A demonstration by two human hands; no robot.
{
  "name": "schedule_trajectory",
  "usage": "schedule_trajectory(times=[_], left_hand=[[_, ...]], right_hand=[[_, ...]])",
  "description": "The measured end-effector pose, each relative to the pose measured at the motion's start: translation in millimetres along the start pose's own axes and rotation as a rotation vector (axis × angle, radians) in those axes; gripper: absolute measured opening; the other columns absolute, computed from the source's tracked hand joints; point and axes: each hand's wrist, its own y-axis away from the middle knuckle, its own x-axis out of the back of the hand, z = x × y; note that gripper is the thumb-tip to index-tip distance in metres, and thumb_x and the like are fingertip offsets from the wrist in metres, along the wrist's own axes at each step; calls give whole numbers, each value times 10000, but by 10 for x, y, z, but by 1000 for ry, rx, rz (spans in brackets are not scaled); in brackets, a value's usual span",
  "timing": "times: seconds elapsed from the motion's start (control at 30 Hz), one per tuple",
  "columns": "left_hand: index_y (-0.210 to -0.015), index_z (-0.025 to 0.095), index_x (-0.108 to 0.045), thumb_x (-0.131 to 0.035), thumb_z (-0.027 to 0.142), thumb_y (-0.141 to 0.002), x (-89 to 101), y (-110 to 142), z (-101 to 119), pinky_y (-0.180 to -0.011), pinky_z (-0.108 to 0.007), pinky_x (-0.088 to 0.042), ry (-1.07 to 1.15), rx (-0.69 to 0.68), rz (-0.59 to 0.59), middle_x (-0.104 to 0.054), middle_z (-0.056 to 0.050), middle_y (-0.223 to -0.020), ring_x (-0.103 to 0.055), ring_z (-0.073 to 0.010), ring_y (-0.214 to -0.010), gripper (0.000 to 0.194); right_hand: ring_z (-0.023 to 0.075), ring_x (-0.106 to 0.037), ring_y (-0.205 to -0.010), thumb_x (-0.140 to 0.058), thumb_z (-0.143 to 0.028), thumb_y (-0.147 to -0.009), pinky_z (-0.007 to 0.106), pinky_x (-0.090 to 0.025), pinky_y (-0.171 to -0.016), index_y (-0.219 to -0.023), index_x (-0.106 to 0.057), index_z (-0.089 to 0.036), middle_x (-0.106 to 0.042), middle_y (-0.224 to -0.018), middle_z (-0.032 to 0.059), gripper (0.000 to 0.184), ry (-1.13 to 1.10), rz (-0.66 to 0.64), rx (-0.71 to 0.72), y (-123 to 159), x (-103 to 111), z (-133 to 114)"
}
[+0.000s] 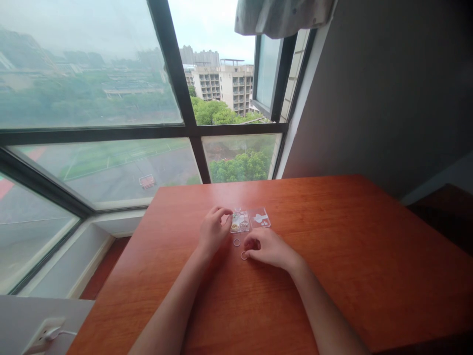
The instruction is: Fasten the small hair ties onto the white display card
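Observation:
A small clear plastic box [240, 221] with several compartments of small rings lies open on the wooden table [351, 256], its lid [259, 217] folded flat to the right. My left hand [213, 230] rests beside the box's left edge, fingers curled against it. My right hand [266, 247] lies just below the box, fingertips pinched on a small ring [244, 255] that sits on the table. A second loose ring [237, 242] lies between my hands.
The table stands against a large window [111, 98] at the far edge and a grey wall [388, 98] on the right. A wall socket with a white plug [46, 335] shows at lower left. A darker piece of furniture [443, 207] stands to the right.

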Motion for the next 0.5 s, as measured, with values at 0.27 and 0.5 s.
schedule_trajectory(times=[0.27, 0.5], left_hand=[[-865, 206, -664, -534, 228, -848, 16, 5, 5, -644, -250, -417, 14, -18, 25, -625, -7, -845, -526, -131, -674, 132], [-873, 203, -659, -515, 233, -855, 7, 9, 8, -649, -257, -423, 22, -23, 17, -625, -13, -854, -520, -130, -671, 148]], right_hand=[[128, -581, -701, -750, -317, -729, 212, -385, -603, -791, -704, -217, -684, -766, -18, 126, 62, -52, -20, -1, 9, 3], [128, -599, -680, -743, -235, -724, 218, -390, -609, -750, -715, -217, -690, -740, -21, 43, 83, -63, 4, 14, 3, -2]])
